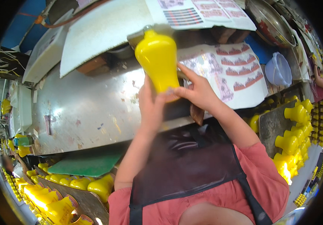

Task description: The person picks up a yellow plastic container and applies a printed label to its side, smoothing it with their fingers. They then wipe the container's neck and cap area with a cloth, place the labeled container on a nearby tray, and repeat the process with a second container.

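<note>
A glossy yellow vase is raised over the metal worktable, its broad shoulder and narrow neck pointing away from me. My left hand grips its narrower lower part from the left. From the right, my right hand holds the same end, its thumb near the bottom rim and a finger along the side. A small pale patch shows on the vase by the thumbs; I cannot tell what it is. Right of the vase lies a sheet of printed reddish and violet decals, with a second decal sheet farther back.
A pale blue bucket and a large metal basin stand at the right. Yellow vases crowd boards to the right, and more vases stand at the lower left beside a green board. Other people are in the background.
</note>
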{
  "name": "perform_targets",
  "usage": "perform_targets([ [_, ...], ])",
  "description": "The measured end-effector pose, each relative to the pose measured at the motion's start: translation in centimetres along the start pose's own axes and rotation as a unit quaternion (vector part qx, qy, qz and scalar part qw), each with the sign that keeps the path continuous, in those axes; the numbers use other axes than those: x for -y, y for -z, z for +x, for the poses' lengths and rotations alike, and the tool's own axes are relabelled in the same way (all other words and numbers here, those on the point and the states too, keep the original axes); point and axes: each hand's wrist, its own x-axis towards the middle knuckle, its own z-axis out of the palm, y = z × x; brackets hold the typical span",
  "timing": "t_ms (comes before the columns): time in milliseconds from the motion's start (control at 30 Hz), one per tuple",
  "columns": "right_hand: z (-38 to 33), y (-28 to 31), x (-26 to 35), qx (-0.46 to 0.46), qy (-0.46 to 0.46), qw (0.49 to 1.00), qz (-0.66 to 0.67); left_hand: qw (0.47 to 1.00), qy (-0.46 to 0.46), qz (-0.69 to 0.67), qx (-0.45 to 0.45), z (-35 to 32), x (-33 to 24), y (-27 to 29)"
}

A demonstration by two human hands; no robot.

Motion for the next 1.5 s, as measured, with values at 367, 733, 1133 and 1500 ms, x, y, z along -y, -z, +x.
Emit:
perform_targets([
  [367, 0.1, 0.2, 0.3, 0.023, -0.028, 0.999, 0.028, 0.997, -0.054, -0.007, -0.051, 0.1, 0.3, -0.4],
  [733, 0.2, 0.1, 0.0, 0.008, -0.028, 0.997, 0.078, 0.994, -0.055, 0.07, -0.066, -0.2, 0.8, -0.3],
  [1133, 1.4, 1.0, -1.4, -0.054, -0.034, 0.993, 0.103, 0.997, -0.04, 0.058, -0.018, -0.1, 1.5, 0.2],
  [1500, -0.3, 1.9, 2.7, 0.001, 0.259, 0.963, -0.078, 0.999, -0.036, 0.004, 0.009, -0.1, 1.2, 0.6],
])
